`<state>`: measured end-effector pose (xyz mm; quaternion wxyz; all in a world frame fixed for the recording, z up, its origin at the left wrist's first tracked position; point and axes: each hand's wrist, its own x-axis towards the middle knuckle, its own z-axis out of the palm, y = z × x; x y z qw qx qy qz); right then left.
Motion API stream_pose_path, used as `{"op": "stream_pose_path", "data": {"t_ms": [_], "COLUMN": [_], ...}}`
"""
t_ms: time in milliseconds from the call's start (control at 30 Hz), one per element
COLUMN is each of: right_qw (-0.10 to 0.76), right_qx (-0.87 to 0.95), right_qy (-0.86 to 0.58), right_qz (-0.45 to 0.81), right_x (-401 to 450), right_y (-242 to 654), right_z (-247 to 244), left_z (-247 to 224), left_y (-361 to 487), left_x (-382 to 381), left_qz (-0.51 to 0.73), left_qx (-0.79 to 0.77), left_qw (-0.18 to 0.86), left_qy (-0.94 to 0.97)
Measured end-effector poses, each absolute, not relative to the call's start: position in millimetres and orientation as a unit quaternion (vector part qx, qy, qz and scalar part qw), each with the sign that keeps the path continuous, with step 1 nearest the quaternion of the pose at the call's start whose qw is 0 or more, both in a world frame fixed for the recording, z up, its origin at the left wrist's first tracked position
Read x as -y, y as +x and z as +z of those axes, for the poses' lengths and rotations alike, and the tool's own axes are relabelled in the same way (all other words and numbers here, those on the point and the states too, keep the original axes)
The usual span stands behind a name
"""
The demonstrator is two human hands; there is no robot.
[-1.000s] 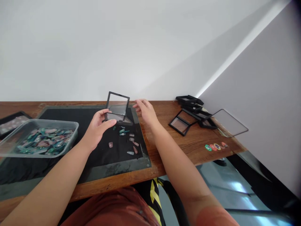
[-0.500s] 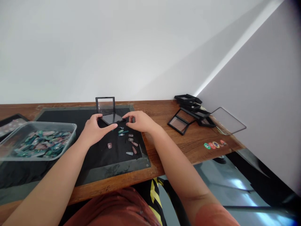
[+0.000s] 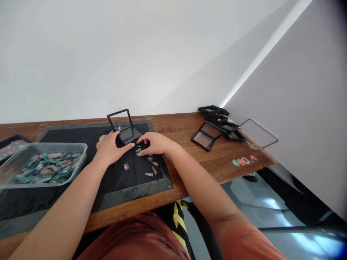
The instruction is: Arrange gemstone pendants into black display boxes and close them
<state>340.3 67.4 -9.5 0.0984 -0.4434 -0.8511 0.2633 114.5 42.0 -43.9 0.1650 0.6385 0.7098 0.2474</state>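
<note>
Between the left grip (image 3: 108, 147) and the right grip (image 3: 155, 142), the hinged frame (image 3: 128, 134) rests open on the counter (image 3: 176, 124). The left grip holds the base between fingers and thumb; the right is half-curled, contents undeterminable. The frame is presumably light and rigid-rimmed, its clear film delicate: grasp the rim only. Versus half a second ago, the right thumb is lower, beside the green pieces (image 3: 138, 149).
</note>
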Motion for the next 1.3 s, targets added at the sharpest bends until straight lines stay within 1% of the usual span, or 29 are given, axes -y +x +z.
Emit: {"op": "stream_pose_path", "data": {"t_ms": [133,267,567,633,733,833,933,1033,1167,1300], "right_qw": [0.092,0.063,0.087,0.096,0.122,0.177,0.26,0.313,0.335,0.325], "right_qx": [0.864,0.865,0.86,0.856,0.833,0.801,0.793,0.804,0.811,0.812], "right_qy": [-0.417,-0.404,-0.379,-0.367,-0.341,-0.336,-0.368,-0.385,-0.37,-0.387], "right_qz": [0.267,0.289,0.332,0.351,0.418,0.462,0.411,0.328,0.304,0.293], "right_x": [-67,-67,-67,-68,-70,-72,-75,-77,-79,-81], "right_y": [339,344,345,348,356,362,358,349,337,337], "right_z": [-10,-5,-5,-4,-2,-3,-9,-19,-29,-31], "left_z": [-44,-42,-44,-43,-42,-43,-47,-51,-53,-52], "left_y": [113,112,113,113,113,113,114,118,127,130], "left_x": [-42,-41,-42,-40,-36,-35,-35,-36,-35,-35], "left_qz": [0.215,0.195,0.171,0.161,0.146,0.134,0.128,0.134,0.157,0.169], "left_qx": [-0.705,-0.701,-0.69,-0.686,-0.669,-0.643,-0.623,-0.613,-0.619,-0.624], "left_qw": [0.148,0.141,0.136,0.138,0.144,0.148,0.151,0.148,0.134,0.133], "left_qy": [0.659,0.671,0.69,0.696,0.714,0.739,0.757,0.764,0.758,0.752]}}
